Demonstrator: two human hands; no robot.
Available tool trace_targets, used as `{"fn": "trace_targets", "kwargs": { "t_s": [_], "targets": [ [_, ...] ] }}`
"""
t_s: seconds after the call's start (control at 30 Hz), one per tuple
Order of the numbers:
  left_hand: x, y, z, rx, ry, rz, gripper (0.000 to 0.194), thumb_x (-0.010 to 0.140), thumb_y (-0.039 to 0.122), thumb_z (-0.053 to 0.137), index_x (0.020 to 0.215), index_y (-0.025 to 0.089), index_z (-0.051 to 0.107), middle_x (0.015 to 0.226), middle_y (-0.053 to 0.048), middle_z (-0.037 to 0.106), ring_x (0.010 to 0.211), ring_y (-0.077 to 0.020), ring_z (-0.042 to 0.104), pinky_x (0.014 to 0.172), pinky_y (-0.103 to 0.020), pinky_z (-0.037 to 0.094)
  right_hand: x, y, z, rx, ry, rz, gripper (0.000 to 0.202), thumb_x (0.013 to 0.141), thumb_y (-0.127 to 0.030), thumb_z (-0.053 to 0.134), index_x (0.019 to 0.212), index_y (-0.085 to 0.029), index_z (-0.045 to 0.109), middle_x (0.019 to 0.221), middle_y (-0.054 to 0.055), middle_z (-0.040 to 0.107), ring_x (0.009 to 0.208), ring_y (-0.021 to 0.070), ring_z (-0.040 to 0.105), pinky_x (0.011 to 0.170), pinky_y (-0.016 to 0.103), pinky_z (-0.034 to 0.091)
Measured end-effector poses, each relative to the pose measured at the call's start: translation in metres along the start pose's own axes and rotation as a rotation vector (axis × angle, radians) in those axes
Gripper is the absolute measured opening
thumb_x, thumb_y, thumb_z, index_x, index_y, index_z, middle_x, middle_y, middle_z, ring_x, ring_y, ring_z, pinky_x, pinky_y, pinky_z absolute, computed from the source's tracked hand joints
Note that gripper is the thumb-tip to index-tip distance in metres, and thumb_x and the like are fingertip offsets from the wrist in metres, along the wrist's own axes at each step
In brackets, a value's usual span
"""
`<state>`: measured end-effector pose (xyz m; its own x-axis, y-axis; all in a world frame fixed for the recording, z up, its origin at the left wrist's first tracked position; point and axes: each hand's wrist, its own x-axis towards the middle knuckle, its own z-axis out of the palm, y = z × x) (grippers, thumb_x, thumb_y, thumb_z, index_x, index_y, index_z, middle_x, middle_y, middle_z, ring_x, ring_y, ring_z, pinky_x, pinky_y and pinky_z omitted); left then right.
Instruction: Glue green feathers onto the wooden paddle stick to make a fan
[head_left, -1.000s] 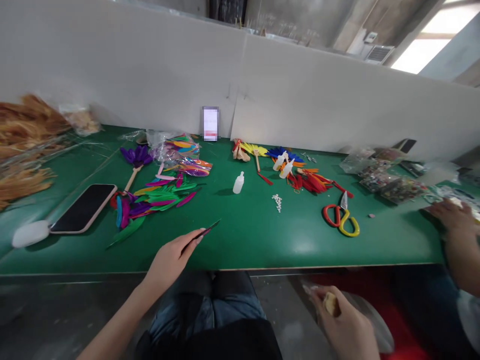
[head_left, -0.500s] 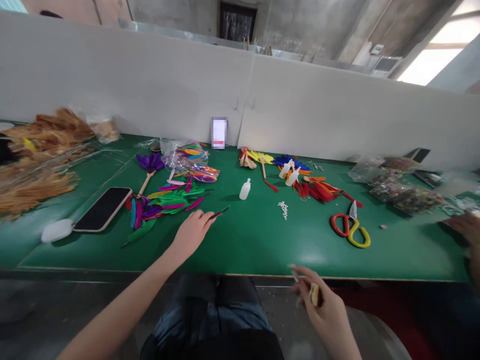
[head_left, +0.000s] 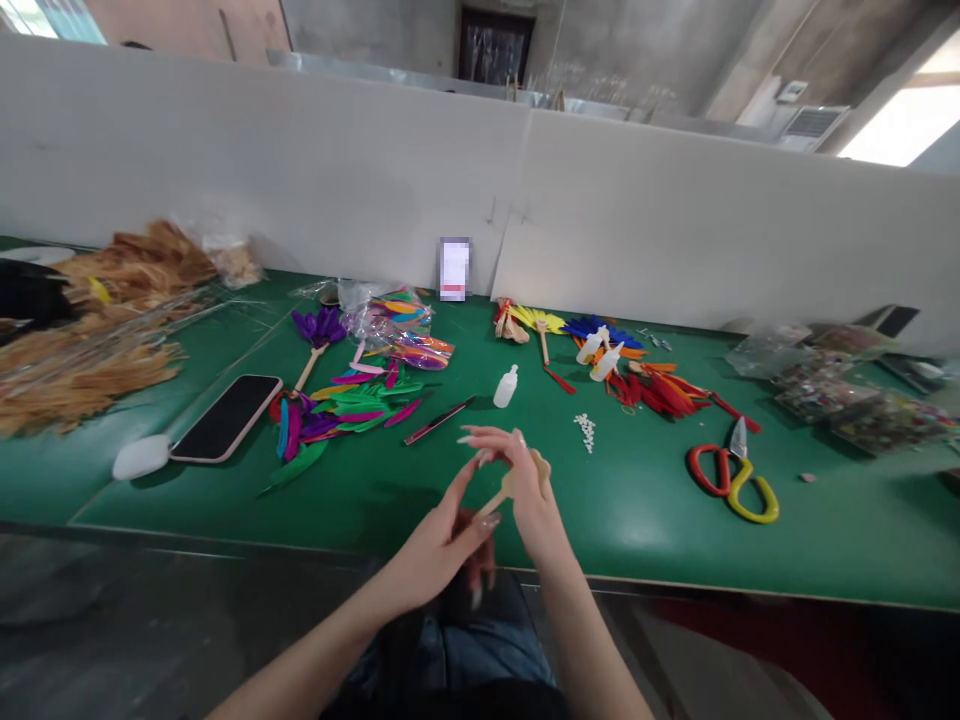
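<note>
My left hand and my right hand meet over the table's front edge around a small pale wooden fan handle. My left fingers and thumb close on its thin stem. Its wider, scalloped head lies against my right hand, whose curled fingers partly hide it. Just beyond the hands, a pair of dark red tweezers lies on the green tabletop. A white squeeze bottle stands farther back, and a small heap of white beads lies to its right.
Red-and-yellow scissors lie at right. Colourful feathers, a purple feather fan and a phone are at left. Red feathers and two more bottles lie at back right. A white partition stands behind.
My left hand has let go of the tweezers, which now lie on the table. My right hand has brought the wooden fan handle up and leftward, and both hands have come together on it.
</note>
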<state>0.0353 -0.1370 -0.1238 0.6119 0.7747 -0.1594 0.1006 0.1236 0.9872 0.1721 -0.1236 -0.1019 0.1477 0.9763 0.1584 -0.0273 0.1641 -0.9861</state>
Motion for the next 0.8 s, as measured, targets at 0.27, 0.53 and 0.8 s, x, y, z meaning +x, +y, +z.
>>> {"fn": "trace_targets", "kwargs": {
  "t_s": [0.27, 0.53, 0.8],
  "targets": [
    [-0.018, 0.020, -0.024, 0.082, 0.180, -0.076, 0.043, 0.092, 0.046, 0.042, 0.113, 0.013, 0.058, 0.041, 0.010, 0.035, 0.035, -0.0059, 0.029, 0.040, -0.018, 0.028, 0.030, 0.003, -0.014, 0.016, 0.020, 0.084, 0.033, 0.081, -0.046, 0.060, 0.071, -0.016, 0.068, 0.050, 0.000, 0.064, 0.045, 0.0128, 0.060, 0.047, 0.023, 0.047],
    [-0.023, 0.025, -0.006, 0.036, 0.225, -0.066, 0.046, 0.092, 0.049, 0.038, 0.115, 0.013, 0.054, 0.041, 0.010, 0.035, 0.033, -0.0062, 0.030, 0.037, -0.017, 0.028, -0.002, -0.014, -0.026, 0.061, -0.157, 0.096, 0.044, 0.081, -0.039, 0.063, 0.121, -0.022, 0.055, 0.097, 0.006, 0.071, 0.088, 0.0186, 0.067, 0.075, 0.032, 0.055],
    [-0.022, 0.030, 0.002, 0.105, 0.272, -0.027, 0.045, 0.090, 0.049, 0.040, 0.112, 0.012, 0.055, 0.041, 0.009, 0.036, 0.034, -0.0067, 0.030, 0.037, -0.018, 0.027, -0.020, -0.028, 0.000, 0.198, -0.224, 0.136, 0.061, 0.085, -0.027, 0.061, 0.139, -0.027, 0.034, 0.105, 0.005, 0.071, 0.101, 0.0202, 0.064, 0.093, 0.041, 0.048]
  ]
}}
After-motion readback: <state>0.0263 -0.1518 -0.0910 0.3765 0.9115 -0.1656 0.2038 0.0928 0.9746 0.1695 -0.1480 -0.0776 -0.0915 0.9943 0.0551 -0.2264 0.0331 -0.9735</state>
